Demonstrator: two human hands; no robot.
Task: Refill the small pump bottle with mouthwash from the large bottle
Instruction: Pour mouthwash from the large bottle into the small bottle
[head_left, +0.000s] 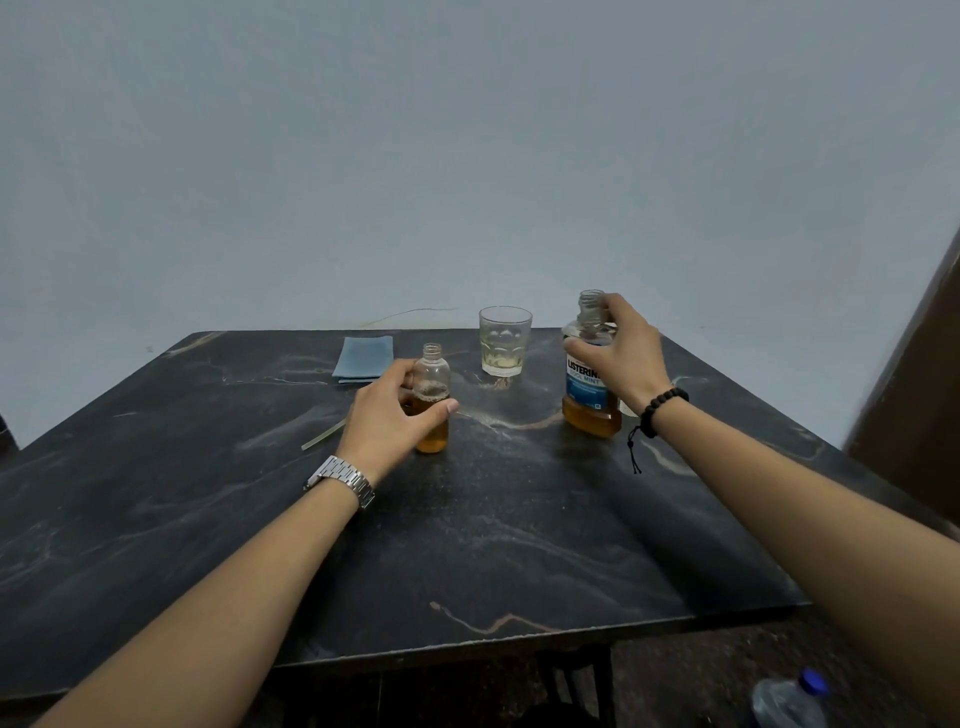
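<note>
The small clear bottle (434, 379) stands upright near the middle of the dark table (467, 545), its neck uncapped and amber liquid filling roughly its lower half. My left hand (387, 418) is wrapped around its lower body. The large mouthwash bottle (589, 395) with a blue label stands upright to the right, cap off, with amber liquid low in it. My right hand (623, 353) grips its shoulder from the right side.
A glass tumbler (505, 340) with a little pale liquid stands behind, between the two bottles. A folded blue cloth (363, 357) lies at the back left. A thin pale strip (323, 434) lies left of my left hand. A plastic water bottle (792, 699) sits on the floor, bottom right.
</note>
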